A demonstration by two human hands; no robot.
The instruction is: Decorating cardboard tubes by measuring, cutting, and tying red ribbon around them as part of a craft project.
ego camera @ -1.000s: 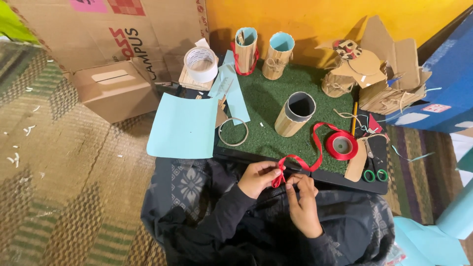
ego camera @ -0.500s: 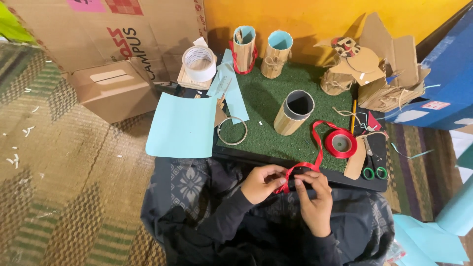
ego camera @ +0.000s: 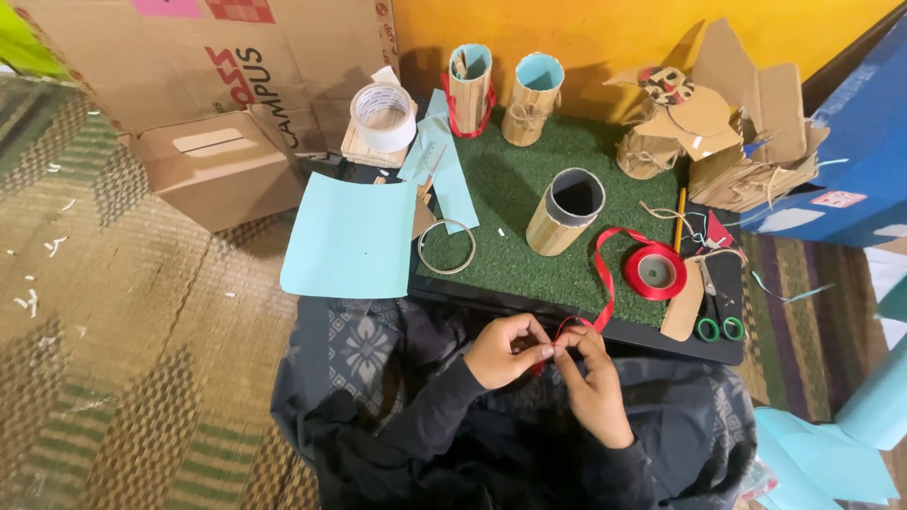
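Two hands meet over the person's lap, just below the front edge of a green turf board (ego camera: 510, 203) that lies on the floor. The left hand (ego camera: 505, 351) and the right hand (ego camera: 593, 382) are pressed close, fingertips touching, and both pinch the free end of a red ribbon (ego camera: 602, 283) between thumb and fingers. From there the ribbon runs up over the board's dark edge and curves to its red spool (ego camera: 654, 272), which lies flat on the board's right side. Beside the spool a pair of green-handled scissors (ego camera: 718, 316) rests on the edge, half under a brown card scrap.

Near the board's middle a cardboard tube (ego camera: 565, 212) stands tilted, open end up. Two more tubes with blue lining stand at the far edge; the left one (ego camera: 470, 87) has red ribbon tied around it. A thin ring (ego camera: 447, 247) lies on the board's left edge, touching a pale blue paper sheet (ego camera: 351, 236). A white tape roll (ego camera: 383, 115) sits behind that sheet.
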